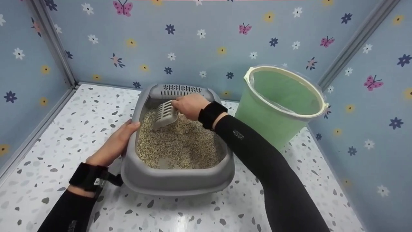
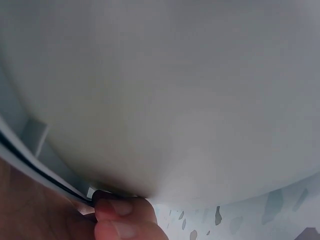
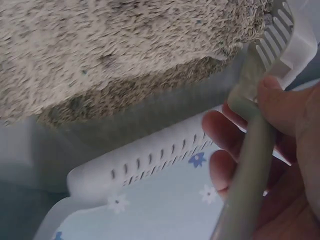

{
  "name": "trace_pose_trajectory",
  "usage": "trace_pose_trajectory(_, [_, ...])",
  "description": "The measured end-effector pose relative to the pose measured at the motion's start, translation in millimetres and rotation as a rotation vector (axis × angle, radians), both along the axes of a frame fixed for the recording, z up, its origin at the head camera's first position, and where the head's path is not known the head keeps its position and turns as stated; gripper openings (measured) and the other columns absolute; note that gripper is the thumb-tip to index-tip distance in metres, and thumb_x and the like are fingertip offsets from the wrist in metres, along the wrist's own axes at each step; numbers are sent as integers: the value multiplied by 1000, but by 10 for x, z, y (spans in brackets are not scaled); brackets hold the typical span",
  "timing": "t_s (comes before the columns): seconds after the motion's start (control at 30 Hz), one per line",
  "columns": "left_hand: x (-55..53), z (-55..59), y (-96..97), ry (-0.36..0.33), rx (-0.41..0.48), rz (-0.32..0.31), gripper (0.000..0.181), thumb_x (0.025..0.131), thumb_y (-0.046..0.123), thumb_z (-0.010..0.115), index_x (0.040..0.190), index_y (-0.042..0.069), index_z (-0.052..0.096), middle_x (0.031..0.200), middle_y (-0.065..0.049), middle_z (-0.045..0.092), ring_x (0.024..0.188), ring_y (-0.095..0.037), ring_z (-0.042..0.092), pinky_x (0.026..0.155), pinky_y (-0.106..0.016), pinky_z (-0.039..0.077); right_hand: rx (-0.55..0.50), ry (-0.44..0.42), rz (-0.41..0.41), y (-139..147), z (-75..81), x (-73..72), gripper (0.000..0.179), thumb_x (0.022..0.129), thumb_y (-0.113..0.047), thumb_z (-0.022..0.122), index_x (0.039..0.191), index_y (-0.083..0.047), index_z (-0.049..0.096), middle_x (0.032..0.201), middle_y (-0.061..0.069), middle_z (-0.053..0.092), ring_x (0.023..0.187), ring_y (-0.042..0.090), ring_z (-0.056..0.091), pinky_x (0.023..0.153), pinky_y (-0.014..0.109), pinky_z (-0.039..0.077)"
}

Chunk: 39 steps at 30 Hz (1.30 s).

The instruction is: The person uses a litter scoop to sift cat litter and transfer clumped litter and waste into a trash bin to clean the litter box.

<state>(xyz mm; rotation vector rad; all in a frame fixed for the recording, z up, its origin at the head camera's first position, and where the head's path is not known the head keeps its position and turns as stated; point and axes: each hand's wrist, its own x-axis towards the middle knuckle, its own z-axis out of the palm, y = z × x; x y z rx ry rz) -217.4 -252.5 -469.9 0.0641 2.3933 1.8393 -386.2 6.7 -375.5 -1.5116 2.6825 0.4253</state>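
A grey litter box (image 1: pixel 178 182) stands on the speckled surface, with tan pellet litter (image 1: pixel 183 138) spread over its floor. My left hand (image 1: pixel 114 143) grips its left rim, thumb on top. In the left wrist view its fingertips (image 2: pixel 127 217) curl against the underside of the box. My right hand (image 1: pixel 192 105) holds a slotted litter scoop (image 1: pixel 165 113) over the far left part of the litter, its lower edge at the pellets. The right wrist view shows fingers and thumb around the scoop's handle (image 3: pixel 245 190).
A light green bucket (image 1: pixel 267 116) with a clear liner over its rim stands right of the box, beside my right forearm. Flower-patterned wall panels (image 1: pixel 193 48) close off the back and both sides. A bare patch of box floor (image 1: pixel 164 163) shows near the front.
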Motion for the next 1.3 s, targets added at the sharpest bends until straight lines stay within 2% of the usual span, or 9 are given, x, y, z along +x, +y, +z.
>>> trace_pose_trajectory(0.23, [-7, 15, -43, 14, 18, -6, 85, 115, 68, 36, 179, 16, 16, 156, -29, 47, 135, -45, 53, 109, -48, 46, 59, -93, -75, 211, 186, 90, 17, 113, -13, 66, 130, -8, 67, 122, 12, 75, 107, 31, 74, 94, 45, 63])
trace_pose_trajectory(0.43, [3, 14, -58, 6, -37, 11, 86, 114, 71, 34, 180, 18, 16, 145, -32, 49, 117, -43, 56, 91, -43, 51, 86, -206, -109, 229, 363, 191, 20, 111, -7, 62, 131, -2, 64, 121, 18, 73, 110, 36, 72, 99, 46, 61])
trace_pose_trajectory(0.53, [-9, -2, -44, 2, -35, 5, 86, 114, 71, 33, 180, 18, 15, 144, -31, 50, 118, -43, 57, 93, -44, 51, 67, -244, -158, 234, 435, 170, 26, 109, -2, 61, 134, 0, 63, 124, 19, 71, 110, 35, 70, 98, 44, 59])
trace_pose_trajectory(0.63, [-17, -9, -30, 0, -21, -1, 86, 114, 71, 33, 179, 17, 15, 150, -30, 51, 126, -44, 57, 101, -46, 49, 20, -281, -199, 230, 439, 119, 33, 106, 2, 61, 139, 2, 62, 126, 19, 70, 108, 33, 66, 96, 43, 57])
trace_pose_trajectory(0.73, [-18, -9, -8, 2, -9, -1, 86, 114, 71, 34, 179, 18, 16, 148, -31, 51, 125, -46, 57, 101, -47, 50, -6, -288, -189, 200, 359, 69, 29, 108, 2, 58, 137, 3, 64, 122, 21, 70, 100, 31, 63, 91, 44, 55])
trace_pose_trajectory(0.83, [-23, -18, 18, 7, -2, -2, 85, 114, 70, 35, 179, 18, 16, 146, -31, 51, 124, -46, 57, 100, -47, 51, 7, -243, -151, 142, 226, 35, 26, 110, 1, 56, 134, 4, 66, 120, 20, 71, 98, 31, 64, 91, 43, 57])
trace_pose_trajectory(1.0, [-30, -28, 40, 11, 31, -3, 85, 115, 68, 37, 180, 18, 13, 161, -31, 43, 139, -46, 50, 113, -55, 44, 83, -33, -80, -2, 10, 48, 25, 118, -7, 51, 134, 3, 67, 123, 19, 70, 110, 33, 71, 96, 43, 63])
trace_pose_trajectory(1.13, [-20, -21, 52, 5, 57, 3, 86, 115, 67, 38, 180, 16, 14, 160, -30, 44, 141, -45, 50, 118, -53, 42, 113, 90, -59, -98, -153, 76, 31, 122, -15, 44, 133, 2, 68, 123, 20, 68, 106, 33, 71, 88, 44, 67])
trace_pose_trajectory(1.3, [6, 0, 29, 5, 63, 14, 85, 115, 68, 39, 179, 17, 17, 153, -30, 50, 135, -45, 54, 115, -52, 44, 115, 129, -69, -192, -258, 76, 34, 124, -16, 39, 132, 2, 68, 124, 20, 63, 104, 33, 69, 85, 43, 68])
